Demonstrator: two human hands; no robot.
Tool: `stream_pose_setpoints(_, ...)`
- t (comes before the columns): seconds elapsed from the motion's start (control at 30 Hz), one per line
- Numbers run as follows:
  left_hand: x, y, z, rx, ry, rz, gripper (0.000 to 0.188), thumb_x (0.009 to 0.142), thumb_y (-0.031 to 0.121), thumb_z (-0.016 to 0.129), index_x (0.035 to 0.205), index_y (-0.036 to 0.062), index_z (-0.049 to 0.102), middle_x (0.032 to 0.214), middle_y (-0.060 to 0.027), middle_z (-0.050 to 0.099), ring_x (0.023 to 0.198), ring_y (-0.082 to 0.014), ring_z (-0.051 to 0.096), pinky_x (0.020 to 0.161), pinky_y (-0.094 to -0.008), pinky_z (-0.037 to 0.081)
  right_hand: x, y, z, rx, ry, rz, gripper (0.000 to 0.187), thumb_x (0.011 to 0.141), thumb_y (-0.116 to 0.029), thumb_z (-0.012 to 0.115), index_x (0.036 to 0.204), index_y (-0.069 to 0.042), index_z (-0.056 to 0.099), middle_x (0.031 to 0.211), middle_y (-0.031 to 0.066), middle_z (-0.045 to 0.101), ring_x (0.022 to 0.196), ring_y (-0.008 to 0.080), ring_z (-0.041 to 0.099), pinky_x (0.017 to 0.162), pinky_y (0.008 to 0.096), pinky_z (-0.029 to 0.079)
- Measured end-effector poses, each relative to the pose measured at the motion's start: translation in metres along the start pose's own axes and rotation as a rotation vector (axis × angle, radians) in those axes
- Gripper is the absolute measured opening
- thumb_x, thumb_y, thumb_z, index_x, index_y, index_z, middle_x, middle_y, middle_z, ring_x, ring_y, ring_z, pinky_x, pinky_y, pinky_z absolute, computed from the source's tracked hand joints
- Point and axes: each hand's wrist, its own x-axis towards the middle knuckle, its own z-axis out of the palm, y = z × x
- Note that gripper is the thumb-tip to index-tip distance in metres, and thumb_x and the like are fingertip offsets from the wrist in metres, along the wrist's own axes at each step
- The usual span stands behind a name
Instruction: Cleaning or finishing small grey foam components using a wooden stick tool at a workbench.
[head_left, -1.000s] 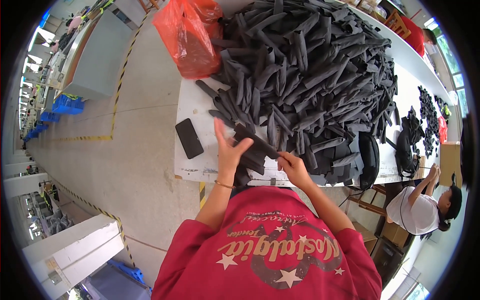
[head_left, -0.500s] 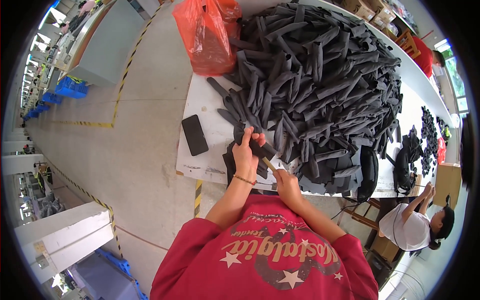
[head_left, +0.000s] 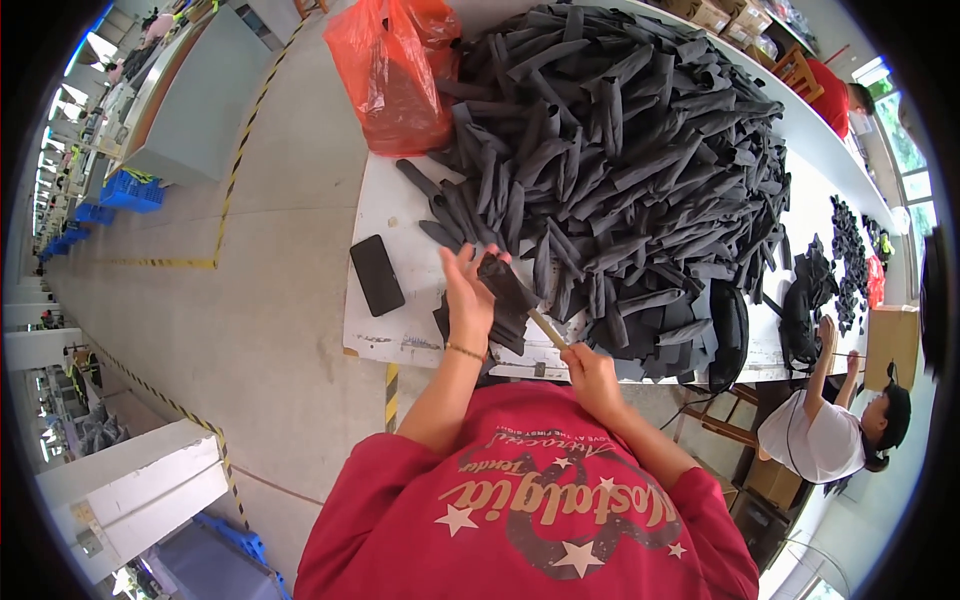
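My right hand (head_left: 592,375) is closed around the lower end of a flat, light-coloured stick (head_left: 546,328). A dark grey fabric tube (head_left: 507,284) sits over the stick's far end. Beside that tube, my left hand (head_left: 468,298) is open, palm up, with the thumb apart and the fingertips partly behind the cloth. Whether the fingertips touch it I cannot tell. Just beyond both hands rises a large heap of similar dark fabric tubes (head_left: 640,150). Some flat dark pieces (head_left: 508,335) lie beneath my hands at the table's near edge.
The white table (head_left: 375,215) carries a black phone (head_left: 377,276) on the left and a red plastic bag (head_left: 395,90) behind it. A black rounded object (head_left: 729,335) stands right of the heap. Another person (head_left: 830,430) works at the right, near a cardboard box (head_left: 893,340).
My left hand has loosened from the fabric tube and spread its fingers. More of the stick shows, and my right hand sits slightly further right and lower. The whole view has shifted a little.
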Motion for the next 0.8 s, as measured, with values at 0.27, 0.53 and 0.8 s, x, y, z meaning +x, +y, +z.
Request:
stream_pose_setpoints(0.27,0.004,-0.014,-0.006,0.023,0.108,-0.128,0.032,0.094,0.037,0.053,0.076,0.0105,0.052,0.048,0.0042,0.033,0.037,-0.0076,0.026,0.036,-0.0241,0.020,-0.004,-0.018,0.002,0.008,-0.109,0.026,0.014,0.090,-0.013,0.057,0.083,0.000,0.056,0.067,0.0259,0.057,0.063,0.0445,0.058,0.052,0.0471,0.044)
stream_pose_setpoints(0.53,0.054,0.089,-0.030,-0.132,0.244,0.322,0.029,0.096,0.030,0.047,0.072,0.0133,0.045,0.051,0.0051,0.028,0.040,-0.0081,0.024,0.039,-0.0247,0.021,-0.062,-0.018,-0.060,-0.022,-0.269,0.144,0.019,0.090,-0.019,0.060,0.088,0.000,0.061,0.063,0.0197,0.058,0.057,0.0307,0.061,0.055,0.0383,0.048)
stream_pose_setpoints(0.8,0.021,-0.006,0.014,-0.174,0.225,0.001,0.033,0.097,0.035,0.047,0.074,0.0118,0.045,0.054,0.0014,0.037,0.044,-0.0116,0.033,0.041,-0.0264,0.030,0.068,-0.033,0.014,0.197,0.074,-0.250,0.029,0.080,-0.012,0.073,0.104,-0.003,0.059,0.076,0.0056,0.054,0.060,0.0124,0.045,0.056,0.0269,0.039)
